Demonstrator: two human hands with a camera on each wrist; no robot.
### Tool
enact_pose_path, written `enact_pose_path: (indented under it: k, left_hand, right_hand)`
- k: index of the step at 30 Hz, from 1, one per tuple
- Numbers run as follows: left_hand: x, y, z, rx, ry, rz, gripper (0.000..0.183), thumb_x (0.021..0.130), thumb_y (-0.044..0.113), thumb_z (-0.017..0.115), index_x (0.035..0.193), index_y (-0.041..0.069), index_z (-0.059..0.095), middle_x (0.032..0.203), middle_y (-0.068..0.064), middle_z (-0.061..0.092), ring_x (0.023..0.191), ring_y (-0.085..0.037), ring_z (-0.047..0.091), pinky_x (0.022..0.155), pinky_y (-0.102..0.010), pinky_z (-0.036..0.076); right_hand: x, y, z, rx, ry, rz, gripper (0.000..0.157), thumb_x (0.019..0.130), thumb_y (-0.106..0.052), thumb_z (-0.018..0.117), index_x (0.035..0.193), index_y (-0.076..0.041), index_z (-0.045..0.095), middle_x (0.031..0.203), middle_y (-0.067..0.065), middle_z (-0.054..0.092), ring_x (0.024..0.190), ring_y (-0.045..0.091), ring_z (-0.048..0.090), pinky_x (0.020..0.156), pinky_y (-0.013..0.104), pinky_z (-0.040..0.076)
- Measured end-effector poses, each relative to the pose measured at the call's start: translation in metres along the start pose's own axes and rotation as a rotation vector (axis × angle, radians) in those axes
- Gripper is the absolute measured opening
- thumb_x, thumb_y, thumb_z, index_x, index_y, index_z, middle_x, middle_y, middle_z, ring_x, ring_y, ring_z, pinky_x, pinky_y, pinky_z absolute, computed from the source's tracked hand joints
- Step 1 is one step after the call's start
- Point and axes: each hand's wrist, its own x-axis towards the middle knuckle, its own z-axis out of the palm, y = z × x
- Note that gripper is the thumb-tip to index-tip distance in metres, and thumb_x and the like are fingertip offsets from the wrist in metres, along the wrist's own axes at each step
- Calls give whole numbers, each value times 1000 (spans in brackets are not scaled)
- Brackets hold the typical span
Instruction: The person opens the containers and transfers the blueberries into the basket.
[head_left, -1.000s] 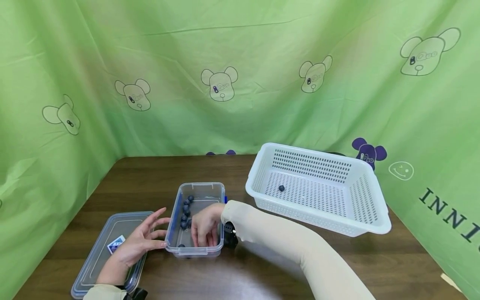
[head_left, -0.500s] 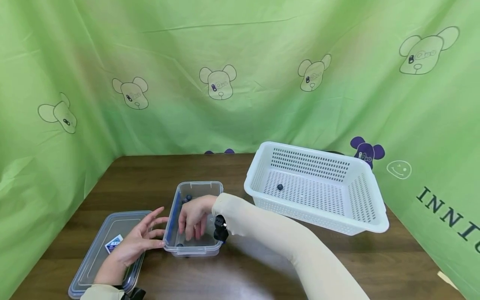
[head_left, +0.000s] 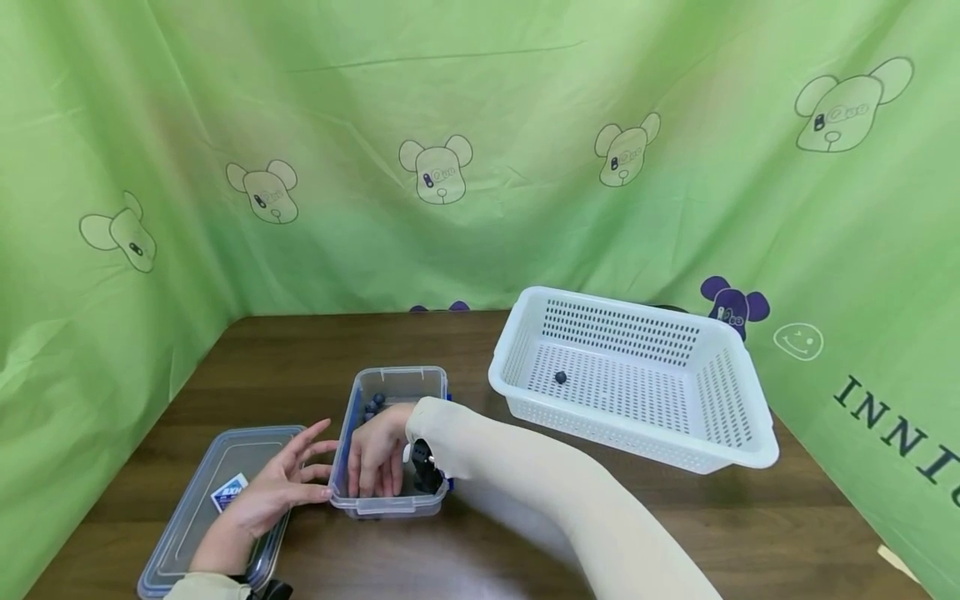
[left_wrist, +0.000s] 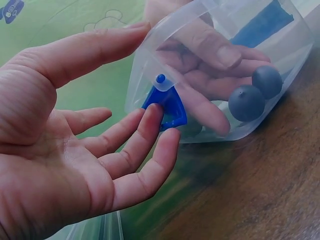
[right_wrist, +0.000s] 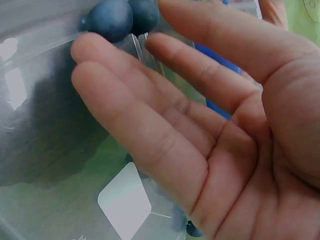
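Note:
My right hand (head_left: 378, 454) reaches down inside a clear plastic container (head_left: 405, 370), fingers pointing toward its near left corner. Two blueberries (right_wrist: 109, 20) lie right at its fingertips in the right wrist view, with no grip round them. Through the container's wall, the left wrist view shows the same right-hand fingers (left_wrist: 210, 75) beside two blueberries (left_wrist: 246, 103). My left hand (head_left: 279, 483) has its fingers spread against the container's left side. Its fingertips touch the blue latch (left_wrist: 170, 107). More blueberries (head_left: 373, 406) sit toward the container's far left; my right hand hides others.
A white perforated basket (head_left: 622, 302) stands at the back right with one blueberry (head_left: 560, 377) in it. The container's lid (head_left: 232, 450), bearing a small label, lies on the wooden table (head_left: 315, 342) under my left forearm. A green curtain (head_left: 517, 225) surrounds the table.
My right hand has shifted left inside the container, over the blueberries, then toward its near left corner. My left hand stays at the container's side.

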Motion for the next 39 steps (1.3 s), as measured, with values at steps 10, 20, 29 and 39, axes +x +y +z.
enact_pose_path:
  k: [10, 20, 29, 39]
  left_hand:
    - [2, -4, 0, 18, -15, 20, 79, 89, -6, 65, 149, 37, 38, 132, 4, 50, 109, -15, 62, 84, -32, 54]
    - [1, -2, 1, 17, -13, 12, 76, 90, -6, 65, 142, 44, 43, 131, 6, 51, 109, -14, 62, 85, -31, 54]
    - [1, -3, 0, 16, -3, -5, 76, 90, -5, 65, 148, 36, 39, 132, 6, 50, 111, -15, 61, 86, -31, 53]
    - [1, -2, 1, -4, -2, -6, 75, 89, -6, 65, 147, 36, 41, 132, 3, 50, 112, -17, 61, 87, -32, 53]
  right_hand:
    - [11, 4, 4, 46, -16, 24, 15, 89, 8, 67, 101, 4, 73, 75, 13, 68, 63, 21, 64, 60, 32, 57]
    - [7, 5, 3, 27, 18, -5, 10, 85, 9, 69, 89, 3, 75, 73, 14, 69, 61, 20, 65, 59, 32, 58]
    - [-7, 2, -9, 6, 64, -49, 6, 82, 5, 73, 77, 2, 75, 75, 18, 71, 63, 20, 69, 65, 31, 59]
    - [-40, 5, -41, 101, 117, -149, 6, 85, 8, 69, 84, 7, 75, 80, 20, 72, 66, 20, 70, 72, 35, 59]
